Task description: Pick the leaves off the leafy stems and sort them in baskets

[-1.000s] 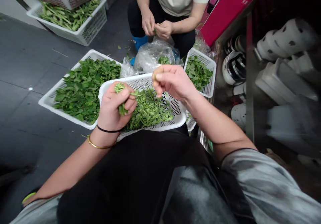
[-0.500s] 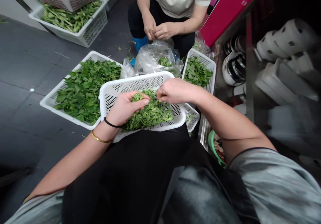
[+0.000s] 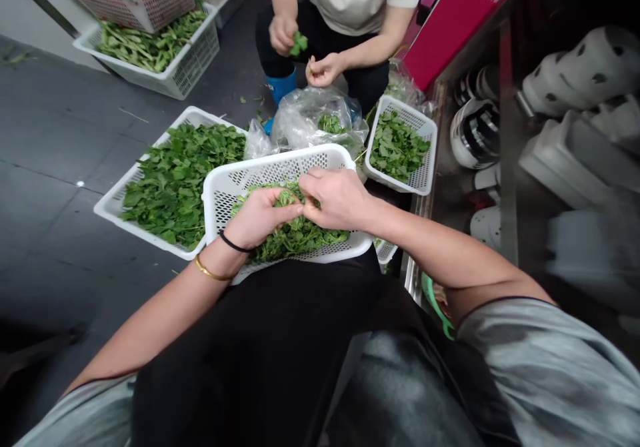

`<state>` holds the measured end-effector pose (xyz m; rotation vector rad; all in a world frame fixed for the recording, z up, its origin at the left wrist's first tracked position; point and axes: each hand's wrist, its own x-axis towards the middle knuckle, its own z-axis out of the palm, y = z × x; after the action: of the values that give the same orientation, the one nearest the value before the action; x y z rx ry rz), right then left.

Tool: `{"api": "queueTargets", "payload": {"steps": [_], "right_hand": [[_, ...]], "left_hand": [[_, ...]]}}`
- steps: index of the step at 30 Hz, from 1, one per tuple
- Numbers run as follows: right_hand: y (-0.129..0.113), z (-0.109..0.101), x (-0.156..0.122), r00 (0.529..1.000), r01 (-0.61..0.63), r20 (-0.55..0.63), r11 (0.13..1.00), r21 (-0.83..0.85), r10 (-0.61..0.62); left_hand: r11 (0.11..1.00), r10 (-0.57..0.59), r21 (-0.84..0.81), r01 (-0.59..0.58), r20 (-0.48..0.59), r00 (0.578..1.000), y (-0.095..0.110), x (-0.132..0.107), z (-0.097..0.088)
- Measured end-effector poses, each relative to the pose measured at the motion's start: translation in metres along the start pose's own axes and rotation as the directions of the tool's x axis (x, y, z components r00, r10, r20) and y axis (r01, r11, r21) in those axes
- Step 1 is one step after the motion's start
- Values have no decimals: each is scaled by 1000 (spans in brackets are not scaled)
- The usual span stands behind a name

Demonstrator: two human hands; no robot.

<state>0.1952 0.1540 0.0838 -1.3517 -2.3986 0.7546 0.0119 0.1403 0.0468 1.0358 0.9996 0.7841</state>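
Observation:
A white perforated basket (image 3: pixel 220 190) tilts on my lap, with chopped-looking leafy greens (image 3: pixel 300 239) spread inside. Over it my left hand (image 3: pixel 263 217) is closed on a small bunch of the greens, thumb against fingers. My right hand (image 3: pixel 333 197) meets it, fingers bent into a pinch at the left fingertips. What the right fingers grip is hidden behind the knuckles. A black band and a gold bangle circle my left wrist.
Left stands a basket of leafy greens (image 3: pixel 175 177); right, a smaller one (image 3: pixel 400 143). A clear plastic bag (image 3: pixel 305 117) lies ahead, before a seated person (image 3: pixel 350 7) holding a green sprig (image 3: pixel 299 44). Stacked vegetable baskets (image 3: pixel 170 77) are behind left, shelving with white containers (image 3: pixel 575 153) right.
My right hand has moved left to meet my left fingertips. The other person's hands have parted, one now holding a leafy sprig. The whole view has shifted slightly.

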Motion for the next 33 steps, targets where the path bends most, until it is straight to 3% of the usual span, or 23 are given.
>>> {"api": "queueTargets", "payload": {"steps": [4, 7, 9, 12, 15, 18, 20, 23, 26, 29, 31, 33], "right_hand": [[-9, 9, 2, 995, 63, -100, 931, 359, -28], [-4, 6, 14, 995, 34, -102, 891, 452, 14], [5, -5, 20, 994, -55, -71, 954, 293, 79], [18, -17, 20, 964, -178, 170, 970, -166, 206], [25, -6, 16, 905, -48, 355, 885, -462, 235], [28, 16, 18, 889, 125, 437, 850, -513, 133], [29, 19, 21, 880, 150, 459, 845, -514, 123], [30, 0, 21, 906, 88, 414, 914, -396, 91], [30, -21, 16, 908, 39, 417, 999, -7, -32], [30, -21, 11, 950, 23, 288, 947, 321, -121], [29, -14, 12, 976, 76, 161, 928, 365, -143], [30, -11, 14, 981, 124, 106, 945, 302, -163]], "left_hand": [[944, 22, -327, -47, -77, 997, 7, -9, 9], [939, 116, -311, -150, -123, 986, 14, -15, 8], [936, 145, -305, -177, -124, 982, 16, -17, 0], [905, 103, -406, -127, -80, 991, 19, -18, -19], [875, 50, -481, -43, 1, 999, 16, -14, -32], [872, 43, -489, 7, 90, 995, 10, -10, -34], [889, 24, -457, 38, 130, 991, 6, -7, -31], [933, -38, -354, 67, 88, 995, 3, -4, -21], [967, -91, -241, 87, -5, 996, 1, 1, -9], [968, -102, -231, 103, 17, 995, -1, 6, 2], [954, -82, -283, 98, 71, 994, -1, 9, 5], [934, -56, -350, 78, 72, 996, -1, 11, 4]]}}
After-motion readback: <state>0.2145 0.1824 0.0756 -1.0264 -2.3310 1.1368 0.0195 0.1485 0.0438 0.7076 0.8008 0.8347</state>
